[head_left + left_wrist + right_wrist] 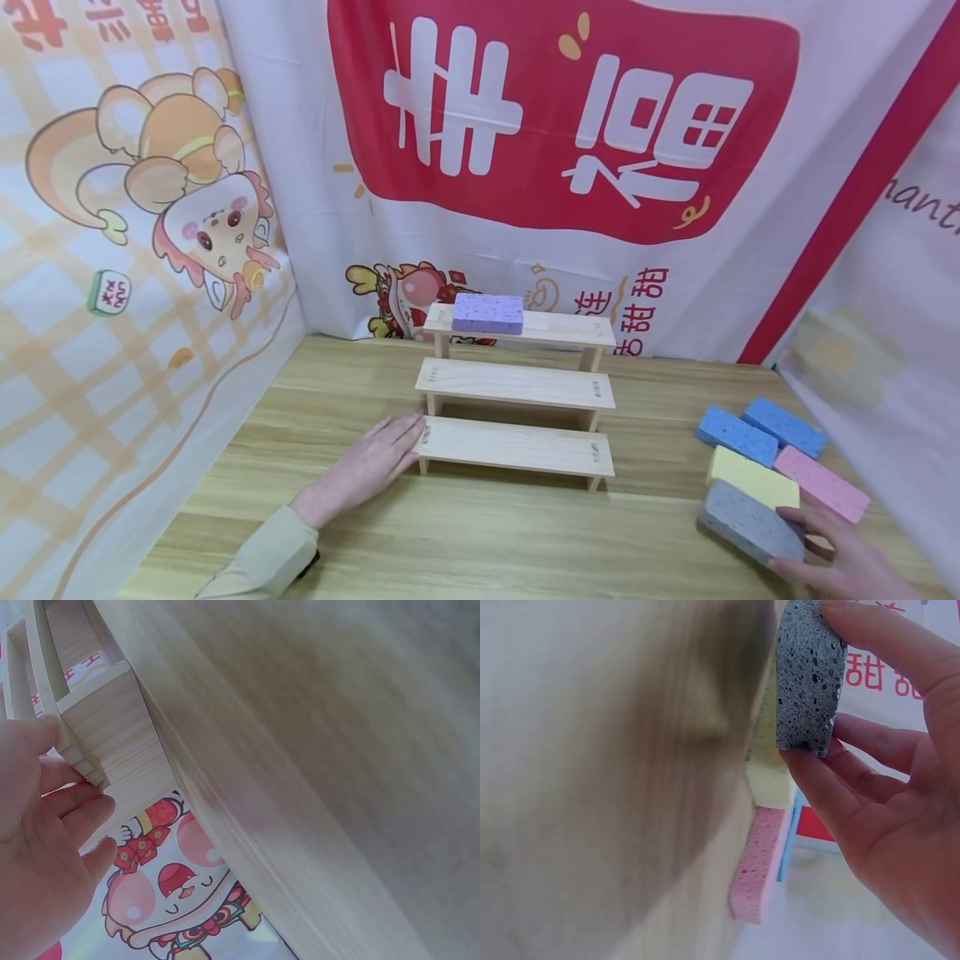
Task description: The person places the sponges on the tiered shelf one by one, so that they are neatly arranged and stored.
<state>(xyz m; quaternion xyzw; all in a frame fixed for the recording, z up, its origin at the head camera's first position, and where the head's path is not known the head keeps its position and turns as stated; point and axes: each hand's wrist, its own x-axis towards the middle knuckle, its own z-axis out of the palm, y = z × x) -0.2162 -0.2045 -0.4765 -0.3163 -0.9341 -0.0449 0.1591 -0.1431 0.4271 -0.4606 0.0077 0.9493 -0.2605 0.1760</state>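
A pale wooden three-step shelf (517,442) stands mid-table, a purple sponge (487,312) lying on the left part of its top step. At the left end of the lowest step, my left hand (375,454) holds the board edge between thumb and fingers; the left wrist view shows the fingertips against the shelf end (120,720). Far to the right, my right hand (843,554) grips a grey sponge (750,521) by its ends. In the right wrist view, thumb and fingers span this speckled grey sponge (808,679). Whether it touches the table is unclear.
Behind the grey sponge lie a yellow sponge (753,477), a pink sponge (822,483) and two blue sponges (738,433). Printed cloth walls (300,167) border the wooden table (525,550) at the back and on both sides.
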